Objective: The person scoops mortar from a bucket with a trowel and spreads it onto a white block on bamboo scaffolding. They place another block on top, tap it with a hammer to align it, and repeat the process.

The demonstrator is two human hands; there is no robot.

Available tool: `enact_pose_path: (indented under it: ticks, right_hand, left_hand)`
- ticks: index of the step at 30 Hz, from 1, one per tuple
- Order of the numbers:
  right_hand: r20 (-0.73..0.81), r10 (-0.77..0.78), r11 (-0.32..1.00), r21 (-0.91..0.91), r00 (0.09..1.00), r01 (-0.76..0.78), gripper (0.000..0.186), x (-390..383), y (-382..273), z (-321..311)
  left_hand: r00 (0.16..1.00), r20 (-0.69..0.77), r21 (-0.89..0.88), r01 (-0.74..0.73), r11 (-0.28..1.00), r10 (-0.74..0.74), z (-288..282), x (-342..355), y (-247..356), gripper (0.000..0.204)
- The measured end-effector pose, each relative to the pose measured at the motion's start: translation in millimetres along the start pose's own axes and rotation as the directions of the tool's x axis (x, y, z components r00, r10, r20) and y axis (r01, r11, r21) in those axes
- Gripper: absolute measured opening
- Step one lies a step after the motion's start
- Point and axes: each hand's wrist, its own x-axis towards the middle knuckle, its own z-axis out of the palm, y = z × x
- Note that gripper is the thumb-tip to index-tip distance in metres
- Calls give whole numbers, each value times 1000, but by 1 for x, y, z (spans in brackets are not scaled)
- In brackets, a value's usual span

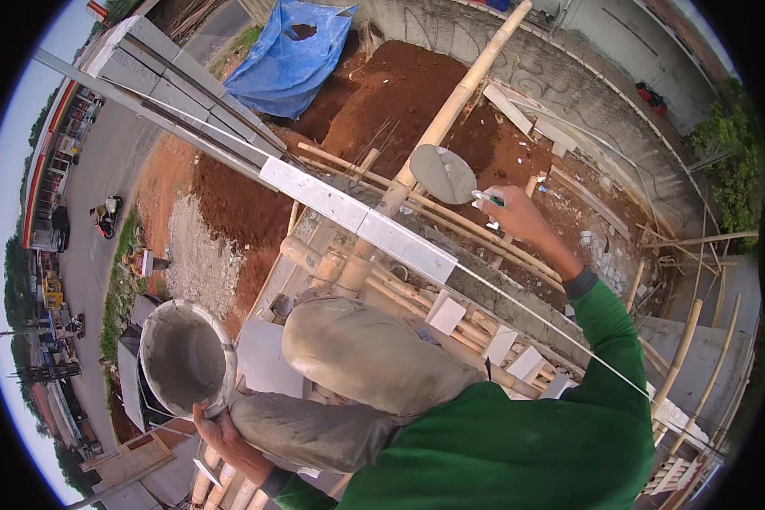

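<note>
Constr. site by rd. point(133, 153), w/ bamboo scaff. point(456, 106), white blk. wall point(314, 194), mortar bucket point(147, 348), red soil point(399, 81).

- The bucket point(229, 361) is round and open-topped, its pale grey rim and wall smeared with mortar; it stands out at the lower left of the view, mouth turned up so the inside shows.
- The mortar point(197, 357) in it is grey — it lies below the rim and coats the inner wall.
- The trowel point(442, 174) has a broad, rounded grey blade and a short handle showing green and white; it is up and to the right, well apart from the bucket — blade toward the upper left, flat face in view.
</note>
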Motion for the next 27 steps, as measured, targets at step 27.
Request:
enact_pose_path:
  ticks: [27]
  right_hand:
    - [250,-119,955,-238,961,180,34,72,109,172]
  left_hand:
    - [973,22,529,-207,823,231,6,-16,14,30]
